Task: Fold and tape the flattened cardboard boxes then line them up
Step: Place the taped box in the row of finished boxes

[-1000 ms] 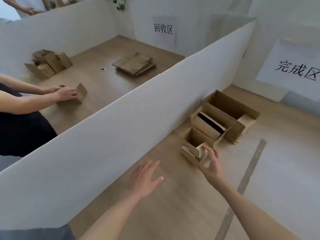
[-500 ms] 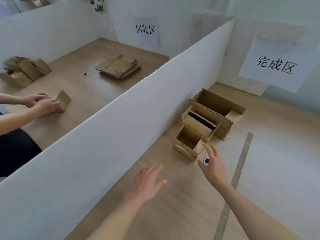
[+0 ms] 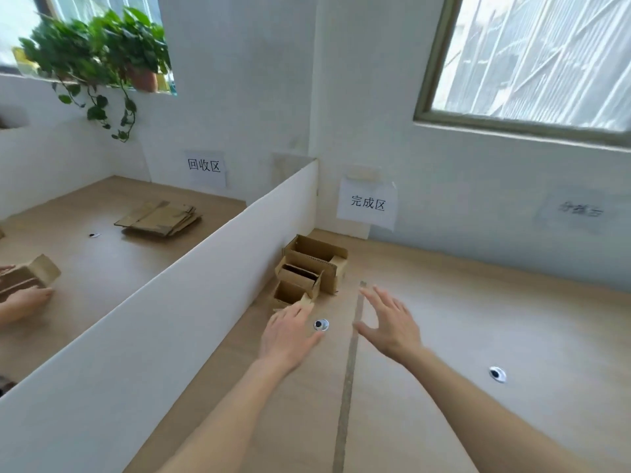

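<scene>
Three boxes: folded cardboard boxes stand in a row against the white divider panel [image 3: 191, 302], in the middle of the frame, tops open.
Small box [image 3: 290, 297]: nearest the viewer, lowest in the row, touching the medium box [image 3: 300, 276] behind it.
Large box [image 3: 316, 257]: farthest back, just below the paper sign reading 完成区 [image 3: 367, 203].
Left hand [image 3: 288, 332]: lower centre, palm down with fingers straight and together, holding nothing; its fingertips overlap the near corner of the small box, though contact cannot be told.
Right hand [image 3: 389, 322]: right of centre, fingers spread wide and straight, holding nothing, apart from the boxes.
Table [image 3: 478, 319]: pale wood, with a thin dark seam [image 3: 348, 380] running from the bottom edge up between the two hands.
Cable holes: one round grommet [image 3: 321, 325] just beside the left hand, another [image 3: 497, 374] at lower right.
Left of the divider: a stack of flattened boxes [image 3: 160, 218] lies at middle left under a sign reading 回收区 [image 3: 204, 164].
Another person: at the far left edge, hands [image 3: 24, 300] hold a partly folded box [image 3: 29, 279].
Upper frame: a trailing potted plant [image 3: 99, 59] at upper left, a window [image 3: 532, 59] at upper right.
</scene>
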`<state>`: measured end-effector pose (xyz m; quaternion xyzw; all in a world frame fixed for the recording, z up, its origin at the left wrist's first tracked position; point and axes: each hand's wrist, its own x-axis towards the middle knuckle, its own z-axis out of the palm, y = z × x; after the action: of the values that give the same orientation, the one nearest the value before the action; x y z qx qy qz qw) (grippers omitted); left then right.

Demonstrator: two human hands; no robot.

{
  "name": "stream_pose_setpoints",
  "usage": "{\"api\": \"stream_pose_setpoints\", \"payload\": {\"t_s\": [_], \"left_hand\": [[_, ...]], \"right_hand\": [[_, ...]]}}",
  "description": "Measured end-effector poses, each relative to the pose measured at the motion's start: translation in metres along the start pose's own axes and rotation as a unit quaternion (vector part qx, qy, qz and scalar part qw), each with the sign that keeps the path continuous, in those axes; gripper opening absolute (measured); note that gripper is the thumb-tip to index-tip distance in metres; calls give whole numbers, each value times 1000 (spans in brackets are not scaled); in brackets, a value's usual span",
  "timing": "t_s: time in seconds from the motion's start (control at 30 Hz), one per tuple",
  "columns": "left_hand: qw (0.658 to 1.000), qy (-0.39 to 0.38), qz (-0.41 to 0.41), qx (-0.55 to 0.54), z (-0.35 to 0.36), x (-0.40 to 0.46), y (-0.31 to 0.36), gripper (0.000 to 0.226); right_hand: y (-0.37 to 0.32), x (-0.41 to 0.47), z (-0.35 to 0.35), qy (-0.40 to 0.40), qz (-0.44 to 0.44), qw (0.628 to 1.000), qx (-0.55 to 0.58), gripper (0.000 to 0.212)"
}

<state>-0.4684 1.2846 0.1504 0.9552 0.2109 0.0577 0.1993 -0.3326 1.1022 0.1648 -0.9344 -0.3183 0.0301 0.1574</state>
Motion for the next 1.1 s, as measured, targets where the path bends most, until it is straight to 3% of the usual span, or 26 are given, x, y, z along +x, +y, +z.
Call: {"api": "stream_pose_setpoints", "payload": {"t_s": [0.27,0.47,0.8,1.1], "left_hand": [[988,36,150,20,-64,-52,185,75],[962,66,263,32,-73,-89,369,74],[910,31,412,-28,39,-222,719,72],[872,-29,487,-31,151,-292,926,71]], "right_hand": [[57,-141,-185,90,59,994,-5,79],[161,-251,-299,172,112,978,-36,78],[434,-520,-425,196,285,932,-103,79],[604,-689,-469,208,420,879,-93,76]]}}
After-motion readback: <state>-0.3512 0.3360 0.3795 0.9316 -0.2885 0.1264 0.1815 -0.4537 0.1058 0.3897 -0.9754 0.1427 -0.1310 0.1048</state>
